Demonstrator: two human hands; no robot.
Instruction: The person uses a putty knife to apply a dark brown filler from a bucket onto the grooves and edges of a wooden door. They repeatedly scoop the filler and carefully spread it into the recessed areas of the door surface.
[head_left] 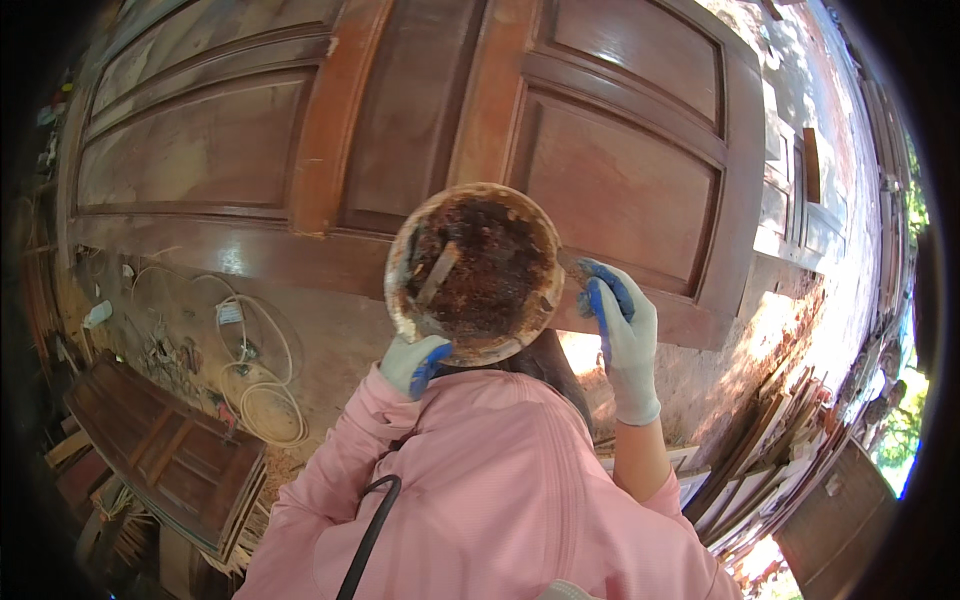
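Observation:
In front of my chest is a round, pale-rimmed bucket point(478, 355) whose inside is caked with dark reddish-brown stuff. A flat wooden-looking strip point(437, 273) lies in it, left of the middle. My left hand point(414, 364), in a white glove with blue coating, grips the bucket's near left rim. Close to the bucket's right side is my right hand point(622, 318), gloved the same way, its fingers bent around a small rough grey-brown wad point(580, 288). Just beyond the bucket lies a large panelled brown wooden door point(620, 190).
A pale coiled hose point(283, 400) runs over the dirt floor at left. Below it lean stacked brown door panels point(170, 440). Wooden boards point(745, 460) are piled at right. Another panelled door point(800, 200) lies farther off, with a narrow brown plank point(811, 165) on it.

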